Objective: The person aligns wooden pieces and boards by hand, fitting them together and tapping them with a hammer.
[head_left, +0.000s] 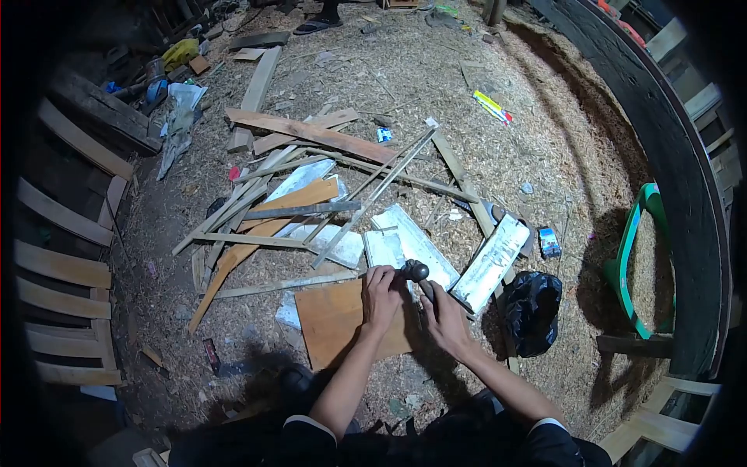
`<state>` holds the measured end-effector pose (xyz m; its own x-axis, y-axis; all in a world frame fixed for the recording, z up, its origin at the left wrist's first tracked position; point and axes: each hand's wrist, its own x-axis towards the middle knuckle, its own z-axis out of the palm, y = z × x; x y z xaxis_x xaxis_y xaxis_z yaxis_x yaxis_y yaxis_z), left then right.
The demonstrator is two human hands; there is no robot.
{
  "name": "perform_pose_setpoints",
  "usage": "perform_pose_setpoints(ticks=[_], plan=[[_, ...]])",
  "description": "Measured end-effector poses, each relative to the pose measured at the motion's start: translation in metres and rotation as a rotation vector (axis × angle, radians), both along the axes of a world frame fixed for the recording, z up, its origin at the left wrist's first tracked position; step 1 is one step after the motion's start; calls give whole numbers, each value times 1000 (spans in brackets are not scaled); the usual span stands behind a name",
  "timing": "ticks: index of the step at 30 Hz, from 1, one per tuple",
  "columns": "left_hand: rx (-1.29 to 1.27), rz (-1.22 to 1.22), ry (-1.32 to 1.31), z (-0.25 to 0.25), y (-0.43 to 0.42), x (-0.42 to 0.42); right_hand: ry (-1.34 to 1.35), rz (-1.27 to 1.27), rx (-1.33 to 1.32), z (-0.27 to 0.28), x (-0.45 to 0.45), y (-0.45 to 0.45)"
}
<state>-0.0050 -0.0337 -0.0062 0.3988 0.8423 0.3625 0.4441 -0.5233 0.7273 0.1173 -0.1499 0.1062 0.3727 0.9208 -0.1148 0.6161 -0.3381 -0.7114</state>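
My right hand [447, 319] is wrapped round the handle of a hammer [416, 271], whose dark head has a rounded end. My left hand [382, 298] is just left of the hammer head, its fingers bent and close together at the far edge of a flat brown wooden board [331, 321]. What those fingers pinch, if anything, is hidden. Beyond them lie white-painted boards [424, 243], one overlapping another. To the right, a long white-coated piece [494, 261] lies at a slant, near a black plastic bag [534, 311].
Ahead is a loose pile of wooden strips and planks [311, 132]. A green plastic frame [629, 257] stands at the right, beside a large dark beam [669, 117]. Slatted wood [66, 292] lines the left. Shavings cover the ground; a blue packet [549, 242] lies there.
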Motion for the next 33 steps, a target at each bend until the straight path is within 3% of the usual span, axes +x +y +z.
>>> perform_pose_setpoints(ticks=[18, 20, 24, 28, 31, 33], plan=[[-52, -2, 1, 11, -2, 0, -9, -59, 35, 14, -3, 1], [-63, -6, 10, 16, -5, 0, 9, 15, -152, 17, 2, 5], [-2, -11, 13, 6, 0, -1, -23, -46, 138, -1, -9, 0], [-88, -39, 30, 15, -4, -1, 25, 0, -87, 13, -5, 5], [-31, -30, 16, 10, -1, -2, 50, -92, 90, -2, -9, 4], [-64, -58, 13, 9, -1, -6, 53, -105, 62, -4, -7, 3]])
